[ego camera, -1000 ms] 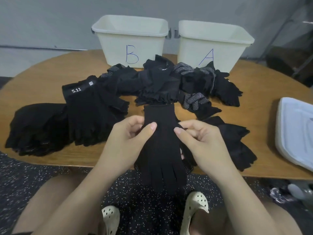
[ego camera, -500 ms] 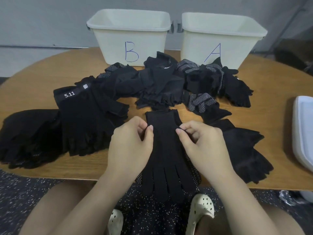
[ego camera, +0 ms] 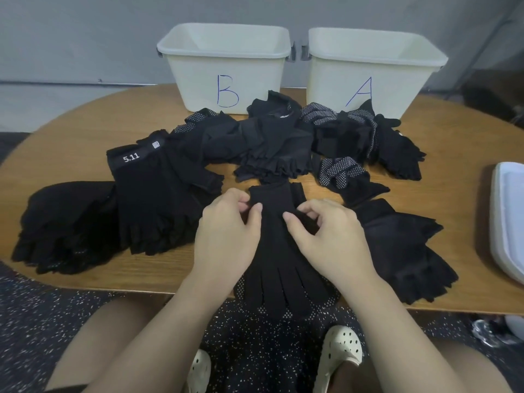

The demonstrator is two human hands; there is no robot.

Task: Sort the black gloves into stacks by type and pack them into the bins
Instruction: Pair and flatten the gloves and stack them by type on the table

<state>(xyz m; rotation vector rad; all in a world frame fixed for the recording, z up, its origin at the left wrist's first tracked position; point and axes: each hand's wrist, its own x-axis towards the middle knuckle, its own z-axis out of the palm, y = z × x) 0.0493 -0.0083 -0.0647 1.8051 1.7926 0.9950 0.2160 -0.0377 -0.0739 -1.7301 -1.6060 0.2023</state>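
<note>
A plain black full-finger glove (ego camera: pixel 279 251) lies on the table's front edge, its fingers hanging over toward me. My left hand (ego camera: pixel 226 236) pinches its left side near the cuff. My right hand (ego camera: pixel 331 236) pinches a fold of it on the right side. A stack of black 5.11 gloves (ego camera: pixel 153 199) lies to the left, with another dark stack (ego camera: pixel 65 225) further left. A stack of fingerless gloves (ego camera: pixel 402 248) lies to the right. A mixed heap of black gloves (ego camera: pixel 278 143), some dotted, fills the middle. Bin B (ego camera: pixel 226 66) and bin A (ego camera: pixel 371 69) stand behind it.
A white lid or tray (ego camera: pixel 507 222) lies at the right edge of the wooden table (ego camera: pixel 71 137). My knees and white perforated shoes (ego camera: pixel 340 350) show below the table edge over a speckled dark floor.
Both hands slid the glove a little further onto the table and shifted their pinches closer to its cuff; the view tilted slightly.
</note>
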